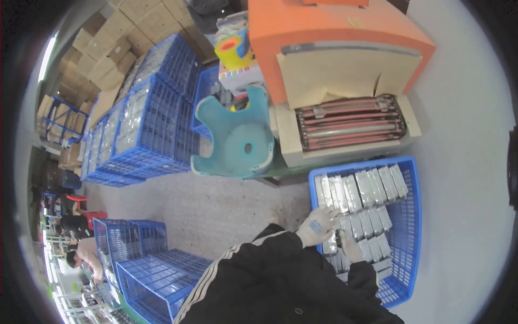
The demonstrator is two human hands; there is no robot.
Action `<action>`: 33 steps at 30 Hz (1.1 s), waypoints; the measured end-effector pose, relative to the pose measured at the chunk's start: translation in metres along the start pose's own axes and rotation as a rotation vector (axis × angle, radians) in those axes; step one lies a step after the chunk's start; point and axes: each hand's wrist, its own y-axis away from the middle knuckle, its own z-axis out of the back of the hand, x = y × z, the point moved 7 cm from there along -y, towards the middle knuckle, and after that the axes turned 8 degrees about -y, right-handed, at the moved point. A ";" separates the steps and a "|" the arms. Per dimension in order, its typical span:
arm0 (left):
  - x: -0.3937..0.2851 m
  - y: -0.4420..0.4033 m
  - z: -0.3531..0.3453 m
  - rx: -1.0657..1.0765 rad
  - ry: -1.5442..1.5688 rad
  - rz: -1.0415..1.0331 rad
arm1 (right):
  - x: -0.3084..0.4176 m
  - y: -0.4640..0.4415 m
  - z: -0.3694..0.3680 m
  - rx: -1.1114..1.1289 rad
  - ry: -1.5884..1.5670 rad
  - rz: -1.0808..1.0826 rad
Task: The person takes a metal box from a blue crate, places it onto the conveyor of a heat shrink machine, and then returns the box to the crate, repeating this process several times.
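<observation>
Both of my hands wear pale gloves and reach into a blue plastic crate [414,227] at the right. Rows of silvery, film-wrapped packs [372,189] stand in it. My left hand [317,225] lies over the packs near the crate's left side, its fingers pointing to the upper right. Just right of it, my right hand [350,248] reaches down among the packs, its fingertips at a pack in the middle row. What either hand grips is too small to make out.
An orange machine [340,27] with a roller conveyor [350,124] stands beyond the crate. Left of it is a teal stool [237,140]. Stacked full crates [151,119], empty blue crates [156,281] and cartons [151,24] stand at the left. People [86,256] are at the far lower left.
</observation>
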 end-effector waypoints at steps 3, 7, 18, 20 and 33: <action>0.005 0.011 -0.021 0.006 0.016 -0.011 | 0.026 -0.002 0.016 -0.018 0.173 -0.212; 0.010 0.012 -0.021 -0.025 0.040 -0.019 | 0.076 -0.007 0.030 -0.137 0.231 -0.056; 0.021 0.013 -0.035 0.023 -0.026 -0.210 | 0.185 -0.036 0.025 -0.207 0.124 0.424; 0.022 0.016 -0.031 -0.016 0.030 -0.204 | 0.184 -0.052 0.048 -0.239 0.134 0.331; 0.026 0.009 -0.023 0.145 0.018 -0.163 | 0.225 -0.115 0.117 -0.338 -0.633 0.458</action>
